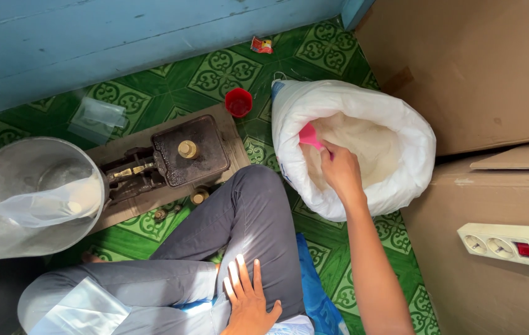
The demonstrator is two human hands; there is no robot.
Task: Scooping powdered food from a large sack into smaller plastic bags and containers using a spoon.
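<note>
I see my right hand (340, 169) down inside the open white sack (401, 180), fingers closed around the handle of a pink scoop (309, 136) whose bowl sits against the pale powder or grain filling the sack. My left hand (249, 298) lies flat on my thigh, fingers spread, holding nothing.

To my left a balance scale (171, 162) stands on the green patterned floor (215, 74), its big metal pan (4, 217) carrying a clear plastic bag (50, 203) that already looks partly filled with something white. A brass weight (187, 149) sits on the scale's dark platform, and a smaller one (199, 197) lies just beside the base. A red cup (238, 102) stands between the scale and the sack.

I judge this as the scooping step: loading the scoop from the sack. The next move calls for lifting the scoop level, carrying it over my knee, and tipping it into the bag's mouth without spilling.
</note>
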